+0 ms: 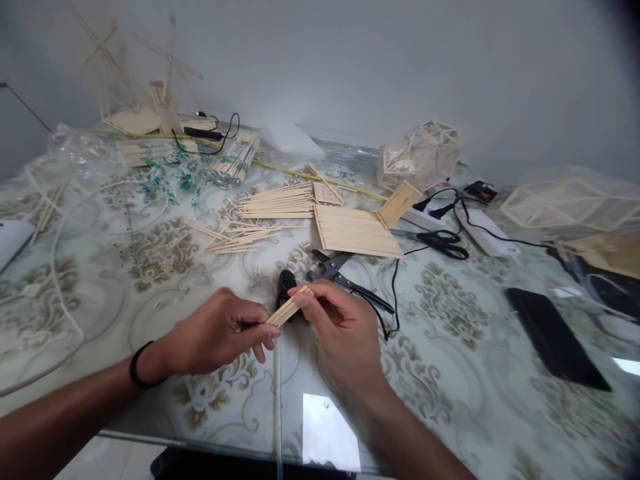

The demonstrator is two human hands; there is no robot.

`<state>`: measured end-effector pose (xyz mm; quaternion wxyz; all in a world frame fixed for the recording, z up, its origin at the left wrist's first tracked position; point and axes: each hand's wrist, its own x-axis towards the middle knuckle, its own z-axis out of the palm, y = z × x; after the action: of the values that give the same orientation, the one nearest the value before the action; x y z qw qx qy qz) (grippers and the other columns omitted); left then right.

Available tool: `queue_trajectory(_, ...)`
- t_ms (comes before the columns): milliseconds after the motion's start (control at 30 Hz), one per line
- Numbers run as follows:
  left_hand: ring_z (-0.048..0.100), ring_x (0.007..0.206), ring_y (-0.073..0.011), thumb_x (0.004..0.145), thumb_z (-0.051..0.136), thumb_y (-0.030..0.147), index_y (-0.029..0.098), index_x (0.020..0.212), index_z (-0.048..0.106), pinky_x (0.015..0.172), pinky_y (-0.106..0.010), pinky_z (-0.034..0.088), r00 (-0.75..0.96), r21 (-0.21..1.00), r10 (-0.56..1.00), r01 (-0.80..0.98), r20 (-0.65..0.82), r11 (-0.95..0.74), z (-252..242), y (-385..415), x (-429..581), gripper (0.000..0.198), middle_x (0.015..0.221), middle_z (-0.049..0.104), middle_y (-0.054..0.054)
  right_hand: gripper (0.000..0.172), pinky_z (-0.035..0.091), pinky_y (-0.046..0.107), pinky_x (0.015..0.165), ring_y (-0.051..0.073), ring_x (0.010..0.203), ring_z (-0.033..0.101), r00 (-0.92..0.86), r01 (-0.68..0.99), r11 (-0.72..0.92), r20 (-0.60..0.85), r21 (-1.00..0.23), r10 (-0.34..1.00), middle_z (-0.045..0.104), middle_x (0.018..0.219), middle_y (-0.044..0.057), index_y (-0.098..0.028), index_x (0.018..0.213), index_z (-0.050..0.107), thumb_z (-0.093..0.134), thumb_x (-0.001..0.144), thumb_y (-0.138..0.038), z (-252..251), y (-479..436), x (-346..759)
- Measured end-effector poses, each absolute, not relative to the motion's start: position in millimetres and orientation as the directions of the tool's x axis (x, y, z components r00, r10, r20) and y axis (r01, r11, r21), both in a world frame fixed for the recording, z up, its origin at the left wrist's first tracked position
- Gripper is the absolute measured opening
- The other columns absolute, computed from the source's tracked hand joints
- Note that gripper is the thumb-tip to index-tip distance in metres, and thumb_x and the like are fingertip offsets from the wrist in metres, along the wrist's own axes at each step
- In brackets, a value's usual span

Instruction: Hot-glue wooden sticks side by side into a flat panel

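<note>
The bundle (287, 311) of short wooden sticks is between the two hands, above the table (480, 433), towards the middle of its near edge. The left hand (220, 333) pinches the lower end between thumb and fingers; the right hand (343, 327) has thumb and forefinger closed on the upper end. The bundle tilts, rising towards the right hand.

It should be light and stiff, dry rather than slippery. Each stick looks thin enough to snap or splinter if bent, and the sticks could slide along one another if the pinch slackens. The ends seem the best hold, pressed gently so the sticks stay side by side; I cannot tell whether they are glued.

Just beyond the hands lie a black tool (286, 283) and pliers (333, 268). Further towards the far edge are loose sticks (240, 238) and a panel (355, 230); a phone (555, 337) lies towards the right edge.
</note>
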<state>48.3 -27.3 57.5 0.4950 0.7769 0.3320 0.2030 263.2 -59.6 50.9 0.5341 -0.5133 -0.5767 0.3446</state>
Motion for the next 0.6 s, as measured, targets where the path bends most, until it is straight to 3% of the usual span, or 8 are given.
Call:
queue_trajectory(200, 0.073, 0.054, -0.0092, 0.108, 0.067, 0.032, 0.017, 0.084, 0.083, 0.054, -0.015, 0.048, 0.699, 0.912, 0.715, 0.290, 0.005, -0.290, 60.6, -27.3, 47.9, 0.032, 0.068, 0.084, 0.000, 0.011, 0.057, 0.030, 0.070, 0.017, 0.072, 0.072, 0.015, 0.109, 0.292, 0.295, -0.950, 0.955, 0.081, 0.079, -0.002, -0.029, 0.093, 0.090, 0.081, 0.092, -0.024, 53.6, -57.6, 267.9)
queue_trajectory(367, 0.072, 0.054, -0.0093, 0.108, 0.066, 0.030, 0.018, 0.088, 0.084, 0.054, -0.016, 0.048, 0.690, 0.910, 0.723, 0.277, 0.034, -0.307, 60.5, -27.8, 45.5, 0.029, 0.069, 0.084, 0.000, 0.019, 0.061, 0.032, 0.073, 0.019, 0.076, 0.076, -0.096, -0.076, 0.120, 0.127, -0.990, 0.987, 0.083, 0.084, -0.001, -0.029, 0.108, 0.089, 0.088, 0.088, -0.030, 51.4, -57.4, 269.7)
queue_trajectory(433, 0.072, 0.054, -0.0097, 0.108, 0.065, 0.028, 0.019, 0.089, 0.084, 0.054, -0.016, 0.048, 0.688, 0.903, 0.724, 0.286, 0.040, -0.321, 59.1, -28.1, 44.9, 0.028, 0.070, 0.085, 0.000, 0.006, 0.061, 0.034, 0.077, 0.021, 0.080, 0.077, -0.142, -0.021, 0.119, 0.121, -0.993, 0.982, 0.083, 0.086, 0.001, -0.026, 0.095, 0.088, 0.087, 0.090, -0.030, 50.8, -58.1, 269.1)
queue_trajectory(533, 0.069, 0.051, -0.0092, 0.108, 0.065, 0.026, 0.019, 0.089, 0.083, 0.053, -0.017, 0.047, 0.694, 0.876, 0.718, 0.309, 0.058, -0.369, 56.3, -28.2, 44.5, 0.026, 0.071, 0.085, 0.000, 0.022, 0.058, 0.034, 0.076, 0.020, 0.078, 0.075, -0.150, 0.118, 0.201, 0.182, -0.972, 0.972, 0.082, 0.085, 0.002, -0.023, 0.075, 0.080, 0.081, 0.096, -0.028, 51.9, -60.1, 266.7)
queue_trajectory(600, 0.067, 0.050, -0.0085, 0.108, 0.064, 0.026, 0.019, 0.090, 0.082, 0.053, -0.017, 0.046, 0.697, 0.857, 0.714, 0.324, 0.070, -0.400, 54.1, -28.1, 44.4, 0.027, 0.071, 0.084, 0.000, 0.022, 0.055, 0.032, 0.070, 0.018, 0.073, 0.072, -0.122, 0.189, 0.226, 0.206, -0.956, 0.971, 0.079, 0.081, 0.001, -0.023, 0.076, 0.079, 0.077, 0.098, -0.026, 53.0, -62.1, 264.8)
